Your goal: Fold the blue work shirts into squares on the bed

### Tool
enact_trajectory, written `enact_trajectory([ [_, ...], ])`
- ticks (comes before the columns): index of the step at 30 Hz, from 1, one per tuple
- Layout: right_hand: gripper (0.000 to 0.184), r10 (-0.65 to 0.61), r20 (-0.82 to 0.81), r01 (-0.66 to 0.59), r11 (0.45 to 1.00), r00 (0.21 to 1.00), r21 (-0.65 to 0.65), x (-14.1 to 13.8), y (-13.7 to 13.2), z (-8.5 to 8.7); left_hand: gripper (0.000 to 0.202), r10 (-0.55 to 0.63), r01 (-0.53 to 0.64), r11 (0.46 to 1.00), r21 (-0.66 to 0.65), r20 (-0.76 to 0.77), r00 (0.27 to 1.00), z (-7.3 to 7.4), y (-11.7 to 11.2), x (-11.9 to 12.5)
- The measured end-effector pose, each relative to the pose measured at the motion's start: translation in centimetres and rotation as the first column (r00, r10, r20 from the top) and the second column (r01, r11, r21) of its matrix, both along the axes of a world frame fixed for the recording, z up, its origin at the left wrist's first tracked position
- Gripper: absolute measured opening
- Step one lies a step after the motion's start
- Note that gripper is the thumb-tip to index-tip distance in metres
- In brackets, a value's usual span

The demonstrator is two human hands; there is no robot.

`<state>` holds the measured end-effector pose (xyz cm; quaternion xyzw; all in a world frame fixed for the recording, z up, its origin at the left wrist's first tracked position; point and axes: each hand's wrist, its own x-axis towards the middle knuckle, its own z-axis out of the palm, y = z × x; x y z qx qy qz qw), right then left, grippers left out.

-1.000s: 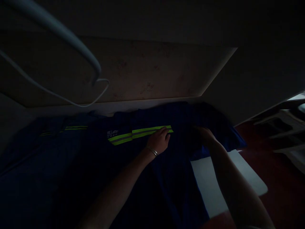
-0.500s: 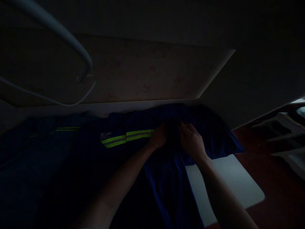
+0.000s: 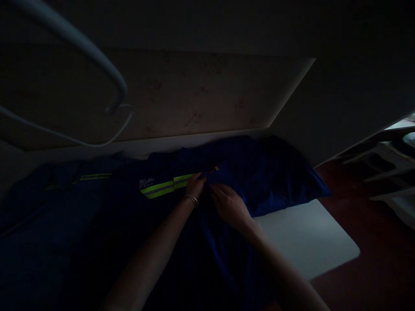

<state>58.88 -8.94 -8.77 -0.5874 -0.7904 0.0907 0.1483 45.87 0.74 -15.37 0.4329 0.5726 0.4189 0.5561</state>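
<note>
A dark blue work garment with a yellow-green reflective stripe lies spread over a white table in dim light. My left hand, a bracelet on its wrist, pinches a folded edge of the blue cloth right at the end of the stripe. My right hand lies just beside it, fingers curled onto the same fold of fabric, which is doubled over to the right.
A pale curved tube with a thin white cable hangs at upper left. A stained wall panel runs behind the table. Dark red floor and white shelving lie to the right.
Both hands have moved left along the stripe, the right hand coming across to meet the left. The blue fabric has been folded over, covering more of the stripe and baring more table.
</note>
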Motion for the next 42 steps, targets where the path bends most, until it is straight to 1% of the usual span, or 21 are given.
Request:
enact_trajectory([
  [2,0.040,-0.112,0.073,0.105,0.990,0.991,0.090,1.4,-1.6,-0.2,0.029,-0.024,0.024,1.000,0.005,-0.094,0.995,-0.1,0.9,-0.4],
  [4,0.045,-0.155,0.147,0.143,0.985,0.977,0.094,2.4,-3.4,-0.7,0.028,-0.045,0.051,0.998,0.029,-0.198,0.979,0.2,1.6,-1.0],
  [7,0.046,-0.103,0.163,0.095,0.994,0.981,0.056,2.4,-5.4,-2.2,0.035,-0.040,0.080,0.991,0.110,-0.332,0.942,1.5,1.4,-1.4],
  [9,0.046,-0.052,0.156,0.045,0.998,0.986,0.050,1.8,-6.0,-3.5,0.043,-0.033,0.146,0.961,0.237,-0.425,0.905,2.6,0.4,-1.0],
  [10,0.048,-0.032,0.152,0.025,0.998,0.988,0.049,1.5,-6.1,-4.2,0.045,-0.042,0.233,0.915,0.330,-0.497,0.867,3.0,-0.3,-0.6],
  [12,0.053,0.003,0.144,-0.010,0.999,0.990,0.042,1.1,-6.1,-5.3,0.045,-0.070,0.496,0.741,0.453,-0.683,0.727,3.4,-1.9,0.7],
  [13,0.055,0.017,0.141,-0.023,0.999,0.990,0.035,0.9,-6.1,-5.7,0.044,-0.083,0.623,0.647,0.440,-0.771,0.631,3.2,-2.6,1.4],
  [14,0.057,0.022,0.141,-0.026,0.999,0.990,0.029,0.9,-6.2,-5.9,0.046,-0.100,0.715,0.583,0.386,-0.839,0.534,2.9,-3.0,2.0],
  [15,0.058,0.016,0.143,-0.020,0.999,0.990,0.026,0.9,-6.4,-6.1,0.048,-0.127,0.767,0.557,0.318,-0.880,0.458,2.4,-3.3,2.6],
  [16,0.057,0.007,0.148,-0.010,1.000,0.989,0.023,0.9,-6.7,-6.2,0.051,-0.152,0.794,0.551,0.258,-0.904,0.400,1.9,-3.4,3.0],
  [18,0.055,-0.005,0.159,0.001,1.000,0.987,0.021,1.0,-8.0,-6.2,0.054,-0.170,0.805,0.561,0.194,-0.924,0.341,1.0,-3.3,3.4],
  [20,0.053,0.008,0.184,-0.012,1.000,0.983,0.020,1.6,-10.2,-6.3,0.055,-0.156,0.798,0.572,0.189,-0.930,0.332,0.8,-3.5,3.1],
  [22,0.052,0.035,0.226,-0.041,0.999,0.973,0.022,2.6,-13.1,-6.7,0.056,-0.157,0.791,0.588,0.170,-0.935,0.318,1.4,-4.9,1.9],
  [24,0.052,0.029,0.270,-0.046,0.997,0.962,0.058,3.9,-16.0,-7.2,0.059,-0.159,0.794,0.591,0.142,-0.944,0.288,2.7,-8.0,-0.3],
  [27,0.057,-0.024,0.279,-0.018,0.989,0.960,0.149,5.4,-19.3,-7.7,0.061,-0.103,0.814,0.562,0.147,-0.964,0.245,4.1,-15.3,-4.7],
  [29,0.063,-0.079,0.235,0.035,0.982,0.969,0.187,5.5,-20.3,-7.6,0.060,-0.048,0.838,0.524,0.156,-0.976,0.212,4.0,-20.4,-7.4],
  [31,0.065,-0.073,0.204,0.038,0.985,0.976,0.170,4.7,-20.3,-7.4,0.057,0.018,0.821,0.540,0.185,-0.978,0.208,3.3,-24.3,-9.2],
  [32,0.066,-0.040,0.205,0.009,0.988,0.978,0.151,4.3,-20.1,-7.3,0.055,0.043,0.807,0.557,0.197,-0.977,0.209,2.8,-25.5,-9.7],
  [34,0.064,0.058,0.223,-0.085,0.990,0.973,0.113,3.6,-19.7,-7.3,0.052,0.071,0.770,0.601,0.214,-0.974,0.216,1.8,-26.7,-10.3],
  [36,0.063,0.116,0.233,-0.137,0.988,0.965,0.076,3.6,-19.5,-7.6,0.052,0.059,0.746,0.634,0.204,-0.975,0.216,1.2,-26.8,-10.4],
  [42,0.060,0.076,0.254,-0.074,0.997,0.964,-0.017,7.5,-21.0,-8.7,0.050,0.004,0.744,0.645,0.176,-0.974,0.226,1.6,-26.3,-10.5],
])
